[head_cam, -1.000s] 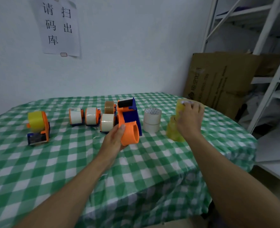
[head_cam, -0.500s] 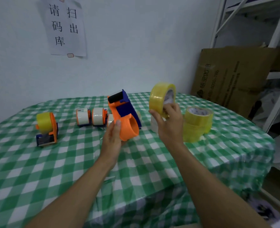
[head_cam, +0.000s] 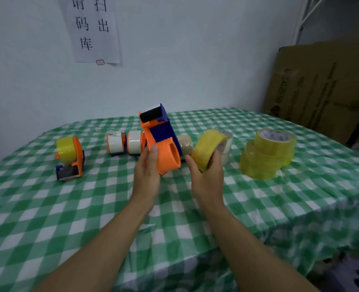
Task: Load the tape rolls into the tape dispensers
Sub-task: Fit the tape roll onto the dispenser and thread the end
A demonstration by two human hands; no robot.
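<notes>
My left hand [head_cam: 147, 173] grips the round orange hub end of an orange and blue tape dispenser [head_cam: 160, 140], tilted up above the checked table [head_cam: 69, 207]. My right hand [head_cam: 208, 178] holds a yellow tape roll [head_cam: 208, 150] just right of the hub, its open side turned toward it, a small gap between them. Several more yellow rolls [head_cam: 267, 157] are stacked at the right. A dispenser with a yellow roll on it [head_cam: 70, 159] stands at the left.
Two small dispensers with white rolls [head_cam: 126, 142] stand behind my left hand. A tan roll [head_cam: 185, 144] and white rolls [head_cam: 227, 148] sit behind the held items. A cardboard box [head_cam: 322, 85] leans at the right. The wall is close behind the table.
My right hand took a yellow roll off the stack, raised it, then lowered it beside the dispenser's hub. My left hand lifted the dispenser a little.
</notes>
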